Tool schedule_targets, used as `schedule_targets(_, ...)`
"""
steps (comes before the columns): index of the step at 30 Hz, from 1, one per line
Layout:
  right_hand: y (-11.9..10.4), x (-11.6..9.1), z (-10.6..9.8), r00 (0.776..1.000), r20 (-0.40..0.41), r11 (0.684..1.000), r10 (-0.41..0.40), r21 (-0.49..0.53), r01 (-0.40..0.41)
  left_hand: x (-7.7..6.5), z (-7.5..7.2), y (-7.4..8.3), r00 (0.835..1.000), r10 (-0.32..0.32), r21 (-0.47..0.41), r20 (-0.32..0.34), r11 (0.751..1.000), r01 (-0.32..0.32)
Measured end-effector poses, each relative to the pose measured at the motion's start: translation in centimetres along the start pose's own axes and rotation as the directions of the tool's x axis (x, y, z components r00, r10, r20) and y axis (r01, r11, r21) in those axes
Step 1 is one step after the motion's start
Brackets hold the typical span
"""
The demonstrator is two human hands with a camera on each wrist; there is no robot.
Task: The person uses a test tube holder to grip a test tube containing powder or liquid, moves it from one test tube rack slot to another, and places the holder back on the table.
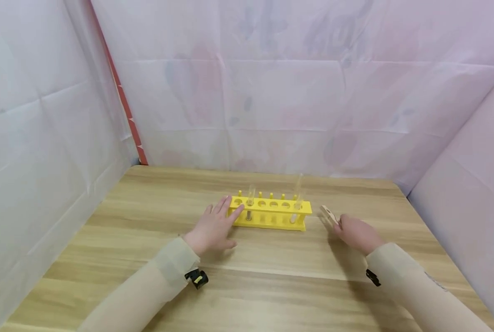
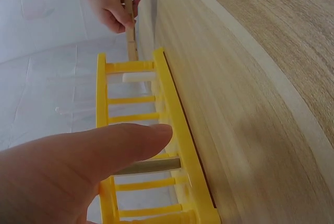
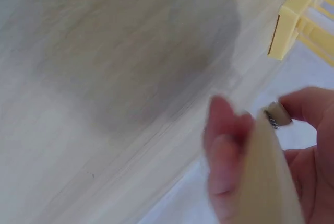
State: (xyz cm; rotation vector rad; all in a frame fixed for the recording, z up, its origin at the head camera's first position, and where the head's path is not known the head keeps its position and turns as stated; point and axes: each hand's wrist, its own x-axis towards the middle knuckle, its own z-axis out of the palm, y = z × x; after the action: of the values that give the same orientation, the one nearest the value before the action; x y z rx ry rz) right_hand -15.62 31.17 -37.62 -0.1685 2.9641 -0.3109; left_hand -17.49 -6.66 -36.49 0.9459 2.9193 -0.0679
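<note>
A yellow test tube rack (image 1: 271, 225) stands upright on the table. My left hand (image 1: 213, 228) rests on its left end with spread fingers; in the left wrist view the thumb (image 2: 125, 143) lies straight across its front. Near that hand, a glass test tube (image 1: 249, 213) with dark contents sits in the rack. Toward the right end stands another tube (image 1: 294, 217) with whitish contents, and clear glass rises above it; how many tubes are there I cannot tell. Right of the rack, my right hand (image 1: 359, 233) grips a wooden test tube clamp (image 1: 329, 214), its tip apart from the rack.
The wood-grain table (image 1: 271, 299) reaches back to a pale hanging cloth (image 1: 280, 106). More cloth hangs along the left side (image 1: 31, 138) and the right side (image 1: 471, 152). Thin yellow pegs (image 1: 271, 196) stick up along the rack's back.
</note>
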Motion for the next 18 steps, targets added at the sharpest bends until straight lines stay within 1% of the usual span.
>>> schedule_targets(5,0.23,-0.16,0.58,1.000,-0.024,0.994,-0.018,0.104,0.020,0.06,0.54,-0.06,1.000,-0.003,-0.009,-0.007,1.000,0.002)
schedule_targets(8,0.14,-0.24,0.74,0.999,-0.047,0.990,-0.025,0.137,0.031,0.09,0.55,-0.14,1.000,-0.003,-0.004,-0.013,1.000,0.003)
schedule_targets(13,0.21,-0.39,0.81,0.997,-0.071,0.995,-0.035,0.090,0.042,0.04,0.46,-0.18,1.000,0.010,-0.004,-0.018,1.000,-0.010)
schedule_targets(18,0.21,-0.22,0.52,0.993,-0.098,0.997,-0.063,0.045,0.068,0.05,0.47,-0.15,1.000,0.007,0.005,-0.021,1.000,-0.007)
